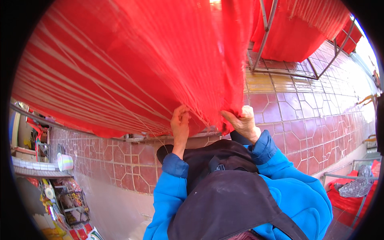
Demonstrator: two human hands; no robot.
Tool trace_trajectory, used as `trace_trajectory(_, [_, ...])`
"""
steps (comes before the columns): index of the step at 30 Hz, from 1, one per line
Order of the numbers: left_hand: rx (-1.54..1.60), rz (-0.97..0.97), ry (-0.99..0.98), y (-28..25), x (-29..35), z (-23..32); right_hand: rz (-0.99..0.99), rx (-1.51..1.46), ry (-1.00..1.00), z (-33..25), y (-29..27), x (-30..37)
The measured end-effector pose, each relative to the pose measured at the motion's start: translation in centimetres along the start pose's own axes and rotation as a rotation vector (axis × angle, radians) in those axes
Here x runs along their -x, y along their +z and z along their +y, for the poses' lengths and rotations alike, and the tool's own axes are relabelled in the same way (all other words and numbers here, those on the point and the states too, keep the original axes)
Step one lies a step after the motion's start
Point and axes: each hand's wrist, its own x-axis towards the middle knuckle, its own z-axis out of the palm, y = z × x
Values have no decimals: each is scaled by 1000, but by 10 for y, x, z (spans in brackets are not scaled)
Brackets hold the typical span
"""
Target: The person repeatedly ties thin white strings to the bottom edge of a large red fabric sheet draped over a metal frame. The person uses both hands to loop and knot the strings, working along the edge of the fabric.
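Observation:
A large red cloth (pixel 160 52) with pale threads (pixel 80 80) running along it fills the upper left and centre. Its near end narrows toward my hands, where the threads gather into a bunch. My right hand (pixel 245 123) is closed on the cloth's right edge, thumb on top and fingers partly hidden behind it. My left hand (pixel 181 122) is at the gathered thread ends, its fingers curled into a pinch. What sits between those fingertips is too fine to make out; one loose thread hangs close to the wrist.
A metal rack (pixel 280 73) with more red cloth (pixel 296 36) stands at the upper right. Shelves with mixed goods (pixel 72 200) and a white tub (pixel 64 162) are at the lower left. A metal frame (pixel 348 176) holds red cloth and a plastic-wrapped bundle. Reddish tiles (pixel 288 108) cover the floor.

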Motion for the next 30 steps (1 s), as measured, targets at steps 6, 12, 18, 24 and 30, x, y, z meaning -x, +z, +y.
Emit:
trace_trajectory(6, [83,52,-99,-12,7,-5,63,-60,-1,3,4,2])
trace_trajectory(12, [92,91,-76,-35,30,5,34,-61,26,1,1,1])
trace_trajectory(18, [62,185,-45,-81,71,25,43,-48,21,1,1,1])
trace_trajectory(24, [163,206,-82,-145,119,58,27,31,2,-2,-1,1])
trace_trajectory(30, [392,325,91,-211,161,72,36,-87,47,-1,1,1])
